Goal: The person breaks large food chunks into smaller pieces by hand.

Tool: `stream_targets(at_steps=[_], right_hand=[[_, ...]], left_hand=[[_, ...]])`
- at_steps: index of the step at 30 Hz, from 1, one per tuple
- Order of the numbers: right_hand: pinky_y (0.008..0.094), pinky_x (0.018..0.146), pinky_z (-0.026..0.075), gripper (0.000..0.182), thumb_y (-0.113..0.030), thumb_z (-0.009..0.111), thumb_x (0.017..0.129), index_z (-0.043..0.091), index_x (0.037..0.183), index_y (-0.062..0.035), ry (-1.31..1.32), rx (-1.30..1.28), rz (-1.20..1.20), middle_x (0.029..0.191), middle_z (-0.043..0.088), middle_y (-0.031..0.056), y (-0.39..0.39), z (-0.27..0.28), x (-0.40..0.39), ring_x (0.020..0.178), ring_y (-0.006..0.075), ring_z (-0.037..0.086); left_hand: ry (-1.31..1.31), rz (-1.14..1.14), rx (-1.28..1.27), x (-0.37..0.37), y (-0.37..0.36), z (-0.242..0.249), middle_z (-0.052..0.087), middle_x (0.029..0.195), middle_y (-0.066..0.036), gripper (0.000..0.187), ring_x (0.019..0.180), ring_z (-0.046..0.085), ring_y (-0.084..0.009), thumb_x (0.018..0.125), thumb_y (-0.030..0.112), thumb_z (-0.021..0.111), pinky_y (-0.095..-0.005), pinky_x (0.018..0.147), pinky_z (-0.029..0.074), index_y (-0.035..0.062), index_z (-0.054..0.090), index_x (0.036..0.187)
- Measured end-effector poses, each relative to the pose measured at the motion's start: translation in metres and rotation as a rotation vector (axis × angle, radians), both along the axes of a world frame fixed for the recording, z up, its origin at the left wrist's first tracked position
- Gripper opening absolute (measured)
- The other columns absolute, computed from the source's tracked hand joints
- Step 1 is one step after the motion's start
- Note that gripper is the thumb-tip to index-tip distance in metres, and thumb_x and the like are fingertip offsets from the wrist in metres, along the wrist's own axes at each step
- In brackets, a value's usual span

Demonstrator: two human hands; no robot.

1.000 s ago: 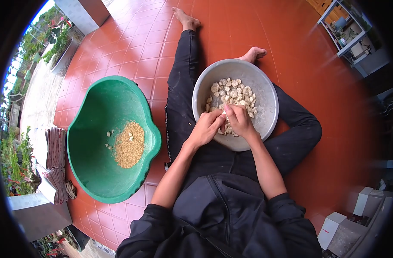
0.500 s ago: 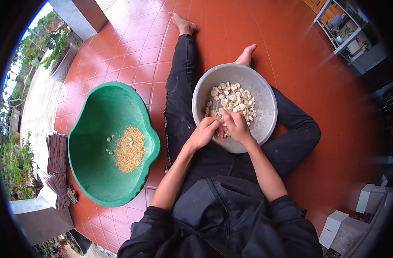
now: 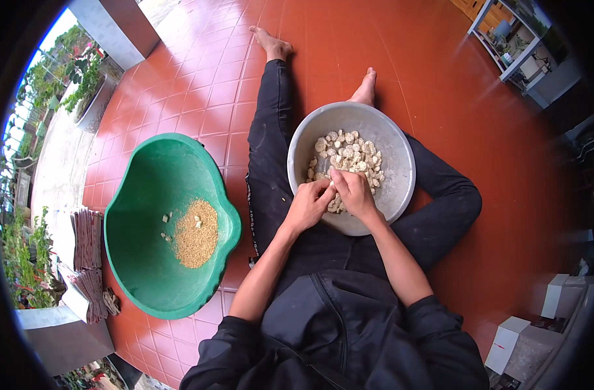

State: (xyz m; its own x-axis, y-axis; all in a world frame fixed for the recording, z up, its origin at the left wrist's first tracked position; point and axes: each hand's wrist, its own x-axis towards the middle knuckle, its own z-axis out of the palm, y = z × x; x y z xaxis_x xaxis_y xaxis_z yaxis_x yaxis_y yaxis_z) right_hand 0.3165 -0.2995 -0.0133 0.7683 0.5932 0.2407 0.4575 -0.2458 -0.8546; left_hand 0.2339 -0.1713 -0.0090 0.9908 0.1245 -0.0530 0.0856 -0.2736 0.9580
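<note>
Single view only: my head-mounted camera looks steeply down over my lap from close above. Fisheye lens, dark vignette at the edges. Metal bowl point(image 3: 401, 156) sits centre frame, green basin point(image 3: 147, 195) left, tiled floor point(image 3: 440, 65) stretching ahead.

Home porch, red floor tiles point(image 3: 212, 97), garden plants point(image 3: 76, 71)

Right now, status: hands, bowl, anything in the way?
Left hand and right hand together over metal bowl in lap, pinching a pale piece between fingertips. Bowl holds pale chunks. Green basin with grain beside left leg. Nothing blocking.
</note>
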Motion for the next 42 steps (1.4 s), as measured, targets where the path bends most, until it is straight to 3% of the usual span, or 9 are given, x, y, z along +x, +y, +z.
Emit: stream_targets(at_steps=[4,6,11,13,16,24,36,38,42], right_hand=[[0.0403,0.051,0.043,0.045,-0.031,0.048,0.097,0.059,0.071,0.0035,0.059,-0.036,-0.024,0.058,0.058,0.019,0.002,-0.002,0.003,0.054,0.0295,0.062],[0.0402,0.051,0.043,0.044,-0.03,0.048,0.098,0.059,0.071,0.004,0.057,0.059,-0.04,0.058,0.058,0.0191,0.001,-0.001,0.004,0.054,0.0292,0.061],[0.0388,0.051,0.041,0.045,-0.03,0.047,0.098,0.058,0.072,0.0037,0.083,0.073,-0.049,0.056,0.055,0.0163,0.001,-0.003,0.006,0.051,0.0241,0.057],[0.0329,0.048,0.034,0.045,-0.03,0.047,0.1,0.055,0.069,0.0025,0.134,0.12,-0.072,0.053,0.046,0.0036,0.004,-0.012,0.006,0.052,0.009,0.041],[0.0355,0.048,0.036,0.047,-0.033,0.046,0.1,0.056,0.07,0.0025,0.195,0.146,-0.072,0.051,0.046,0.0087,0.005,-0.022,0.012,0.05,0.0115,0.044],[0.0324,0.052,0.037,0.052,-0.037,0.042,0.101,0.055,0.068,0.0013,0.334,0.223,-0.044,0.055,0.049,0.0022,0.005,-0.022,0.009,0.055,0.009,0.044],[0.0354,0.051,0.037,0.045,-0.032,0.042,0.101,0.054,0.074,0.0022,0.162,0.207,-0.026,0.055,0.049,0.0097,0.006,-0.007,0.004,0.053,0.0145,0.045],[0.0358,0.051,0.036,0.043,-0.031,0.043,0.101,0.053,0.074,0.0024,0.141,0.21,-0.018,0.055,0.048,0.0113,0.005,-0.004,0.003,0.052,0.0151,0.045],[0.0365,0.05,0.037,0.043,-0.03,0.044,0.1,0.053,0.073,0.0016,0.063,0.175,-0.005,0.055,0.047,0.0128,0.005,-0.009,0.005,0.051,0.0172,0.047]], left_hand=[[-0.045,0.039,0.055,0.001,-0.001,-0.008,0.054,0.062,-0.004,0.033,0.056,0.051,-0.0098,0.098,0.026,0.05,-0.0275,0.052,0.042,-0.0022,0.055,0.08],[-0.049,0.112,0.027,0.002,-0.004,-0.007,0.053,0.058,-0.014,0.035,0.052,0.049,-0.0177,0.095,0.027,0.054,-0.0355,0.053,0.04,-0.0049,0.058,0.082],[-0.05,0.11,-0.1,0.003,-0.005,-0.007,0.059,0.068,-0.009,0.022,0.058,0.055,-0.0145,0.092,0.02,0.061,-0.0306,0.056,0.045,-0.0017,0.056,0.094],[-0.215,0.149,-0.007,-0.001,-0.011,0.01,0.061,0.08,-0.009,0.026,0.064,0.059,-0.015,0.085,0.015,0.069,-0.0296,0.058,0.048,-0.0001,0.054,0.1],[-0.277,0.186,0.09,0.0,-0.009,0.008,0.061,0.087,-0.008,0.033,0.069,0.06,-0.0152,0.079,0.012,0.074,-0.0282,0.059,0.05,0.0013,0.054,0.102],[-0.225,0.198,0.086,0.0,-0.006,0.008,0.062,0.086,-0.007,0.03,0.067,0.061,-0.0138,0.078,0.011,0.076,-0.0269,0.059,0.05,0.0013,0.058,0.1],[-0.254,0.209,0.035,0.001,-0.006,0.008,0.063,0.081,-0.006,0.022,0.067,0.06,-0.01,0.085,0.01,0.069,-0.0251,0.058,0.048,0.0003,0.059,0.102],[-0.209,0.214,-0.205,0.002,-0.008,0.004,0.061,0.075,-0.005,0.018,0.064,0.057,-0.0095,0.092,0.016,0.061,-0.0245,0.057,0.046,-0.0005,0.058,0.098],[-0.176,0.047,-0.105,0.001,0.001,-0.006,0.054,0.065,-0.007,0.033,0.058,0.051,-0.0134,0.101,0.024,0.044,-0.0296,0.054,0.041,-0.0006,0.049,0.08]])
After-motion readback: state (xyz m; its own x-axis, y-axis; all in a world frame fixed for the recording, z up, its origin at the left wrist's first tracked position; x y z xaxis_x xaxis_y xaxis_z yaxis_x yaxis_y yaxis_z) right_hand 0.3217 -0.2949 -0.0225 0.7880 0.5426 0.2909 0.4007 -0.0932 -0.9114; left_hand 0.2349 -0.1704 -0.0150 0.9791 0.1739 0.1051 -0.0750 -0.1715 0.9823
